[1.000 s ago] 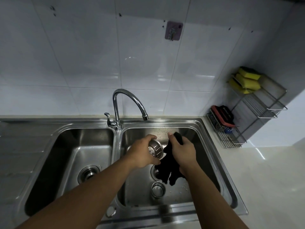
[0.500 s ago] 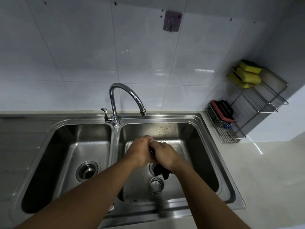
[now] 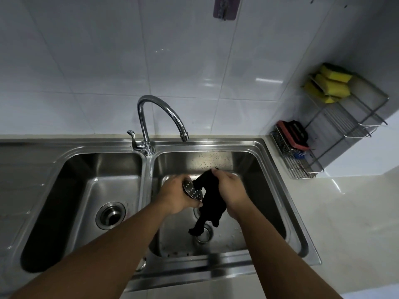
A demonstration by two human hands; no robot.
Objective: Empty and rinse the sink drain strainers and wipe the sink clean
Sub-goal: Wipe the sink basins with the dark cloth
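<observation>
Over the right basin of the steel double sink (image 3: 278,175), my left hand (image 3: 176,196) grips a perforated metal drain strainer (image 3: 192,190), tilted with its holed side towards me. My right hand (image 3: 230,187) holds a black cloth (image 3: 210,198) that touches the strainer and hangs down towards the basin floor. A second metal strainer piece (image 3: 205,235) sits on the right basin floor, partly hidden by the cloth's tip. The left basin's drain (image 3: 110,215) is open and dark.
The chrome faucet (image 3: 160,114) arches over the right basin; no water is running. A wire rack (image 3: 319,145) at the right wall holds yellow sponges (image 3: 331,85) and a red-and-black brush (image 3: 294,134). A pale counter (image 3: 356,212) lies to the right.
My hands were pressed together low over the drain half a second ago; now they have separated a little, showing the strainer's perforated face and the cloth hanging longer. The camera has tilted down.
</observation>
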